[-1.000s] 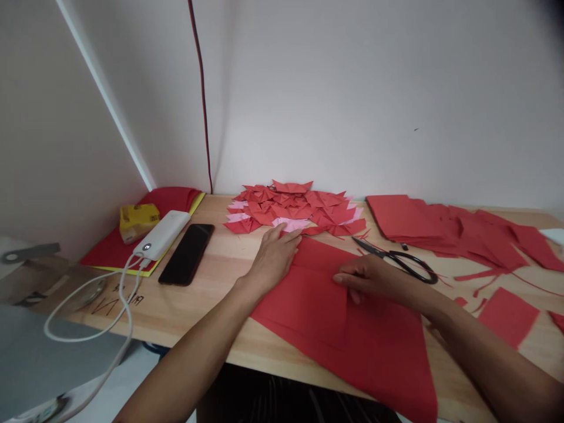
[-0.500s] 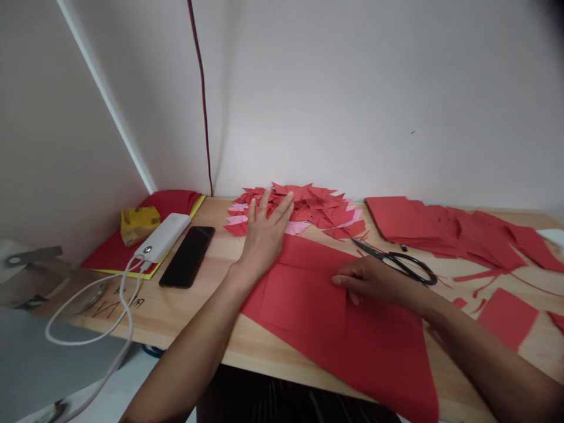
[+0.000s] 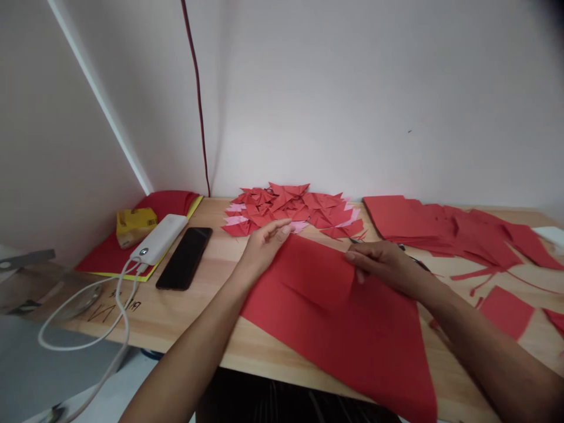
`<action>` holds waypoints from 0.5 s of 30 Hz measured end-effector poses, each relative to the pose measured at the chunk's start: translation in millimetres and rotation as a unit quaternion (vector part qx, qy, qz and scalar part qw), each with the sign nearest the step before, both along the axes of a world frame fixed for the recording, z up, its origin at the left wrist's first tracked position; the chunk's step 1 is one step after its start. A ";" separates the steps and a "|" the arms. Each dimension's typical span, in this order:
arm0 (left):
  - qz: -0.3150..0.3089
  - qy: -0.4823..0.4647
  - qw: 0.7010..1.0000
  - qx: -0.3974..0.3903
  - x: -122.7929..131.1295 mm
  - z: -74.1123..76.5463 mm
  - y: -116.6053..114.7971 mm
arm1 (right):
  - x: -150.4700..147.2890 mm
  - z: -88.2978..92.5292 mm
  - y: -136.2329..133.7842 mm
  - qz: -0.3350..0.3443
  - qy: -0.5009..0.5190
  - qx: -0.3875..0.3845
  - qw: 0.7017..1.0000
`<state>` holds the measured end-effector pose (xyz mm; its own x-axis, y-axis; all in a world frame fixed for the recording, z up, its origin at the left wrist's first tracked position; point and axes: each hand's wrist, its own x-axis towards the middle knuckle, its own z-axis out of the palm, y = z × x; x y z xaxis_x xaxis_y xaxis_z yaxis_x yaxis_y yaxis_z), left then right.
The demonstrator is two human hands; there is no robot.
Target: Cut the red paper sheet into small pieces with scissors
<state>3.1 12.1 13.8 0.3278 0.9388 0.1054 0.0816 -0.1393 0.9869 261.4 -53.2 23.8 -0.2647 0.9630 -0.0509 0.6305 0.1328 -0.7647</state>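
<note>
A large red paper sheet (image 3: 352, 335) with creases lies over the table's front part, its lower corner hanging past the edge. My left hand (image 3: 265, 242) pinches the sheet's far left corner between thumb and fingers. At the sheet's far right edge, my right hand (image 3: 378, 263) grips the paper, fingers curled and thumb along it. Just beyond my left hand is a pile of folded red and pink paper pieces (image 3: 286, 202). The scissors (image 3: 418, 262) lie mostly hidden behind my right hand.
Stacked red paper (image 3: 392, 217) and cut strips (image 3: 476, 274) lie at the right. On the left are a black phone (image 3: 185, 258), a white power bank (image 3: 161, 238) with a looping cable (image 3: 123, 305), and a yellow packet (image 3: 136, 226) on red sheets (image 3: 101, 252).
My left hand has come back from the folded pile and closed on the sheet's corner. My right hand has shifted slightly right and up, lifting the paper's far edge over the scissors.
</note>
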 end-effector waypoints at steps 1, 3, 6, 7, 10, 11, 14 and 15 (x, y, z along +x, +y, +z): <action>-0.007 -0.041 0.997 -0.058 0.7 0.6 -0.5 | 0.6 1.8 0.2 -0.018 -0.001 0.011 1.000; -0.004 -0.116 0.983 -0.144 0.5 -0.2 0.5 | 0.8 3.8 0.6 -0.036 -0.007 0.017 0.999; 0.016 -0.179 0.965 -0.192 -2.0 -4.4 4.0 | 0.1 3.0 0.9 -0.021 -0.010 0.005 1.000; 0.019 -0.182 0.963 -0.195 -2.7 -5.9 4.7 | -0.2 2.1 0.9 -0.015 -0.012 0.001 1.000; 0.021 -0.166 0.966 -0.196 -1.2 -8.6 3.2 | -2.7 -0.9 0.7 -0.007 -0.024 -0.001 1.000; 0.017 -0.152 0.969 -0.192 0.7 -8.9 1.3 | -4.5 -1.9 0.5 -0.002 -0.025 0.004 1.000; -0.021 -0.096 0.980 -0.172 10.0 -9.3 -7.2 | -13.5 -4.9 -0.8 0.024 -0.025 0.034 0.999; -0.042 -0.078 0.982 -0.167 13.9 -9.7 -10.5 | -17.2 -6.3 -1.5 0.032 -0.023 0.043 0.998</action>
